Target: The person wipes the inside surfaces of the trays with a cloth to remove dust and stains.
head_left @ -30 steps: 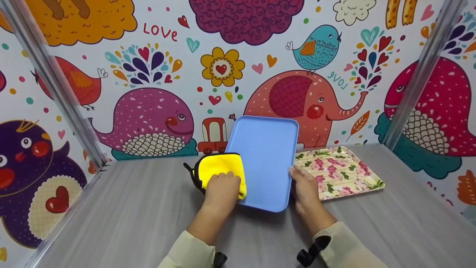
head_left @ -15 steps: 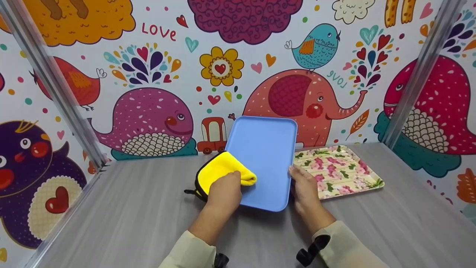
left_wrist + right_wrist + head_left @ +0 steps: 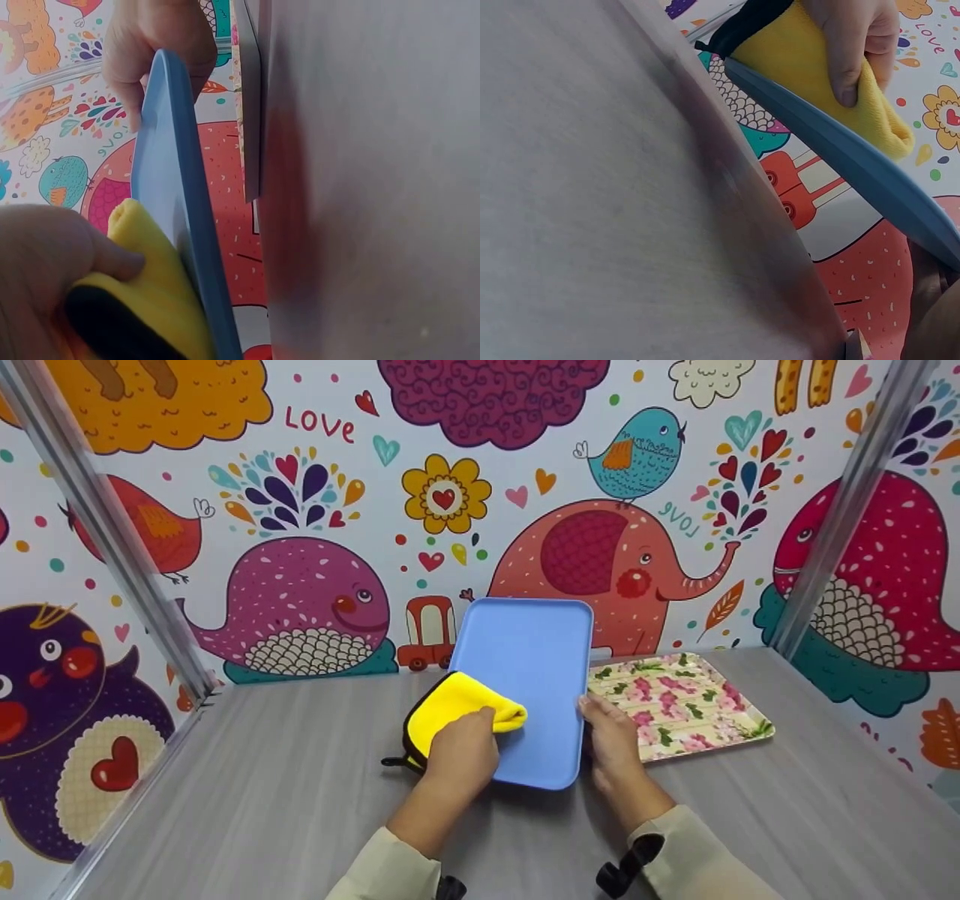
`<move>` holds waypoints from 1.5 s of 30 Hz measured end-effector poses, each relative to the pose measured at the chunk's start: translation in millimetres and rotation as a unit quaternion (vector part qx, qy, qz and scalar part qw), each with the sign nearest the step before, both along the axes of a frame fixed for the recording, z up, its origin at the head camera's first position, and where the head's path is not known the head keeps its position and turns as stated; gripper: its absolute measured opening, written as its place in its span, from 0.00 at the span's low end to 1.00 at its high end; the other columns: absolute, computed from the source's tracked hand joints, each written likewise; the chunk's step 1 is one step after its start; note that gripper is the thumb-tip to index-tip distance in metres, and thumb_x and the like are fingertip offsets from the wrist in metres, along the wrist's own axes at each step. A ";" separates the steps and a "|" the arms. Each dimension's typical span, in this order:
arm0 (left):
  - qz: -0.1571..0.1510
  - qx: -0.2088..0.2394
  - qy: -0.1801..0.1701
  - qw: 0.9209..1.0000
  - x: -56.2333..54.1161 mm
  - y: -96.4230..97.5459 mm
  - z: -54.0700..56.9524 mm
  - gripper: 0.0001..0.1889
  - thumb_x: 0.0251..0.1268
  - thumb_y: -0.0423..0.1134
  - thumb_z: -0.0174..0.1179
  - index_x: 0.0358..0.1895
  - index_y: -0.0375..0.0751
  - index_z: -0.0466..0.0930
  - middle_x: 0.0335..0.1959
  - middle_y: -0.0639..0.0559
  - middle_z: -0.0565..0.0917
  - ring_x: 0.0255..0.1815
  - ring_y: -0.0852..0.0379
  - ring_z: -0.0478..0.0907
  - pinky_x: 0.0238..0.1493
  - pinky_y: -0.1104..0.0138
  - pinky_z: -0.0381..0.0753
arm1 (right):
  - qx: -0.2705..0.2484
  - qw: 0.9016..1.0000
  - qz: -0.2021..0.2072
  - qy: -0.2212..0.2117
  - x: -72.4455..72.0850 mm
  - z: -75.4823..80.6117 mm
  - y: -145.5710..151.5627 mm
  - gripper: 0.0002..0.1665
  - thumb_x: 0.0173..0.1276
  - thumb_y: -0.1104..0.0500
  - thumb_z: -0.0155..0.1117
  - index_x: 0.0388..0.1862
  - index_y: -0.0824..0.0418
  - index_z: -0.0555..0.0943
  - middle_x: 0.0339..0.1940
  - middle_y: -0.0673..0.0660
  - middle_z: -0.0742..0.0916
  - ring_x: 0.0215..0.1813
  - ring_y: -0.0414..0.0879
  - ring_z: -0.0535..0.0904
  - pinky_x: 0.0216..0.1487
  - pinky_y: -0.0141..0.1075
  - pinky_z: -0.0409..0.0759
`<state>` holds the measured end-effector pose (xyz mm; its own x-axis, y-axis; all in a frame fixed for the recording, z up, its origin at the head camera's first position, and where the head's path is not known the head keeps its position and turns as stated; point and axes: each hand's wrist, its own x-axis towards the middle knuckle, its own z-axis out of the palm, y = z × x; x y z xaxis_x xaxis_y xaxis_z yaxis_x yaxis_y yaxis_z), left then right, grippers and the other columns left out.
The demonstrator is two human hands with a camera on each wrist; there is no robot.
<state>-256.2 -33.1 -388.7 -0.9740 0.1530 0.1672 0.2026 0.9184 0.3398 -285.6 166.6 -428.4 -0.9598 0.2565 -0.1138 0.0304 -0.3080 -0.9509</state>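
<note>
A blue rectangular tray is held up at a tilt above the table, its inner face toward the head camera. My right hand grips its right edge, thumb on the front and the other fingers hidden behind. My left hand pinches a folded yellow cloth with black trim and a small black loop, against the tray's lower left part. In the left wrist view, the cloth lies along the inner face of the tray. The right wrist view shows the left thumb pressing the cloth.
A floral tray with pink flowers lies on the grey table to the right, partly behind my right hand. Printed cartoon walls with metal corner posts enclose the back and sides.
My left hand has turned and moved slightly right with the cloth, whose folded end now points right across the tray. The blue tray has shifted slightly left and down in my right hand.
</note>
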 end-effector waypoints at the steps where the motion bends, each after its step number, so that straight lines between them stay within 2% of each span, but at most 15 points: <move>1: -0.002 0.002 0.002 1.000 0.3 0.4 -0.4 0.19 0.75 0.38 0.63 0.65 0.40 0.79 0.54 0.45 0.89 0.49 0.51 0.85 0.63 0.55 0.85 | 0.002 1.000 -0.001 0.000 -0.1 0.0 -0.2 0.28 0.81 0.56 0.58 0.72 0.70 0.74 0.53 0.52 0.89 0.48 0.38 0.82 0.54 0.33 0.79; 5: -0.005 0.018 0.002 1.000 1.6 2.8 -1.4 0.20 0.75 0.39 0.62 0.67 0.42 0.79 0.56 0.46 0.88 0.50 0.51 0.85 0.64 0.55 0.84 | 0.015 1.000 -0.007 0.001 -0.6 0.3 -2.2 0.27 0.81 0.57 0.58 0.72 0.71 0.75 0.61 0.59 0.87 0.57 0.44 0.80 0.63 0.40 0.76; 10: -0.009 0.032 0.005 0.999 3.4 6.7 -3.0 0.22 0.75 0.40 0.63 0.68 0.43 0.79 0.56 0.47 0.88 0.51 0.51 0.85 0.65 0.55 0.84 | 0.020 1.000 -0.004 0.004 -1.7 0.7 -4.2 0.28 0.81 0.58 0.55 0.73 0.72 0.72 0.74 0.68 0.77 0.72 0.54 0.72 0.77 0.48 0.69; 14: -0.019 0.034 0.025 0.999 5.2 9.1 -3.6 0.20 0.74 0.40 0.63 0.66 0.43 0.80 0.54 0.47 0.89 0.48 0.51 0.85 0.62 0.56 0.85 | 0.023 1.000 -0.005 0.001 -1.5 1.9 -4.3 0.28 0.81 0.58 0.55 0.74 0.73 0.71 0.77 0.70 0.73 0.77 0.56 0.67 0.82 0.50 0.63; 21: -0.030 0.041 0.039 0.998 7.6 11.1 -3.4 0.19 0.73 0.41 0.64 0.64 0.44 0.82 0.54 0.48 0.90 0.46 0.52 0.84 0.60 0.57 0.86 | 0.032 0.999 0.000 0.002 -0.3 2.4 -4.4 0.29 0.81 0.57 0.56 0.73 0.74 0.71 0.76 0.71 0.73 0.78 0.57 0.66 0.83 0.51 0.60; 33: -0.055 0.031 0.045 0.997 13.5 17.2 -3.5 0.20 0.75 0.42 0.63 0.67 0.45 0.81 0.59 0.50 0.88 0.51 0.54 0.85 0.64 0.58 0.84 | 0.037 0.999 0.010 0.007 -1.3 -0.1 -6.7 0.29 0.81 0.58 0.56 0.74 0.74 0.71 0.76 0.71 0.74 0.74 0.57 0.70 0.80 0.50 0.66; 40: -0.075 0.013 0.067 0.995 15.0 20.2 -2.9 0.20 0.73 0.42 0.65 0.65 0.45 0.82 0.56 0.50 0.90 0.50 0.53 0.87 0.62 0.57 0.85 | 0.035 0.999 0.022 0.000 2.1 0.6 -6.8 0.29 0.81 0.56 0.57 0.74 0.69 0.72 0.74 0.69 0.77 0.67 0.53 0.79 0.76 0.51 0.73; 45: -0.087 0.005 0.067 0.994 15.2 21.3 -3.7 0.20 0.73 0.43 0.65 0.65 0.45 0.82 0.57 0.50 0.89 0.50 0.54 0.87 0.63 0.58 0.85 | 0.033 0.999 0.022 0.000 1.5 0.1 -7.7 0.28 0.81 0.56 0.56 0.74 0.69 0.73 0.74 0.68 0.77 0.68 0.52 0.77 0.77 0.49 0.72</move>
<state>-241.1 -11.8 -392.4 -0.9018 0.3153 0.2954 0.4023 0.8622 0.3079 -284.0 158.9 -428.3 -0.9703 0.2215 -0.0977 0.0423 -0.2423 -0.9693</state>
